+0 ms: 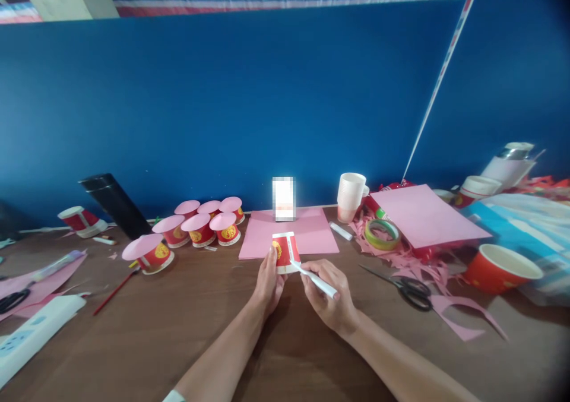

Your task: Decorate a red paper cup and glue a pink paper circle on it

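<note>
In front of me, my left hand (268,280) is closed around a red paper cup (284,249) with a gold emblem and a white strip down its side. My right hand (328,298) grips a white pen (318,281), its tip at the cup's lower side. Whether the tip touches the cup I cannot tell. A white pen cap (341,231) lies beyond the right hand. Behind the cup, pink paper (253,236) lies flat. To the left stand several red cups topped with pink paper discs (169,227).
At right lie black-handled scissors (414,292), a tape roll (382,234), pink paper scraps (458,319) and a red cup (501,271). Stacked white cups (351,194) stand behind. At left are a black flask (118,206), a red stick (113,293) and a power strip (38,336). A blue partition (267,105) closes the back.
</note>
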Motion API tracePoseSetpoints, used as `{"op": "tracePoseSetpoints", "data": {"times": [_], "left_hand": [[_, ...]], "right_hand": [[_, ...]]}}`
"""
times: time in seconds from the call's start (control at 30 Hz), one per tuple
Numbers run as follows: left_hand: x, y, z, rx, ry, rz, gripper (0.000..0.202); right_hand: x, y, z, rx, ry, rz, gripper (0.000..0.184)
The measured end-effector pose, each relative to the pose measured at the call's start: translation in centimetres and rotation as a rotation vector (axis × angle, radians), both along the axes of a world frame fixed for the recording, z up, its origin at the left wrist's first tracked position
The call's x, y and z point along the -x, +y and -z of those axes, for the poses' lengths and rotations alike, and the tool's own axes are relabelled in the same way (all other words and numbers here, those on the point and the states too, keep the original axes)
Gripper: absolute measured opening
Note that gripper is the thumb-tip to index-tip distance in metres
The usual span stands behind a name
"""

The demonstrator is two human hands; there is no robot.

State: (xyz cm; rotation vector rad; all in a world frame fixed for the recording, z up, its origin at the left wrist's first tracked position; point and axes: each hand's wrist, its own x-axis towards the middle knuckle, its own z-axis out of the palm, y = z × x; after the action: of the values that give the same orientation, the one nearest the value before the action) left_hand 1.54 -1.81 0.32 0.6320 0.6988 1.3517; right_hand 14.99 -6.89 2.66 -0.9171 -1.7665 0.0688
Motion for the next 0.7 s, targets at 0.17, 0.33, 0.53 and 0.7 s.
{"op": "tracePoseSetpoints", "data": {"times": [0.17,0.33,0.53,0.7], "left_hand": [[0.08,-0.07,0.02,-0.018,0.015,0.001,0.036],[0.17,-0.11,0.03,-0.025,0.034,0.020,0.031],[0.18,-0.17,-0.02,-0.059,0.060,0.032,0.029],[0.10,-0.22,-0.05,-0.066,0.064,0.032,0.028]], "right_hand": [[-0.02,-0.08,0.03,0.013,0.005,-0.012,0.012],[-0.02,-0.08,0.02,0.020,-0.001,-0.027,0.013],[-0.02,-0.04,-0.10,-0.011,-0.006,-0.014,0.014],[-0.03,0.02,0.08,0.008,-0.014,-0.027,0.015]]}}
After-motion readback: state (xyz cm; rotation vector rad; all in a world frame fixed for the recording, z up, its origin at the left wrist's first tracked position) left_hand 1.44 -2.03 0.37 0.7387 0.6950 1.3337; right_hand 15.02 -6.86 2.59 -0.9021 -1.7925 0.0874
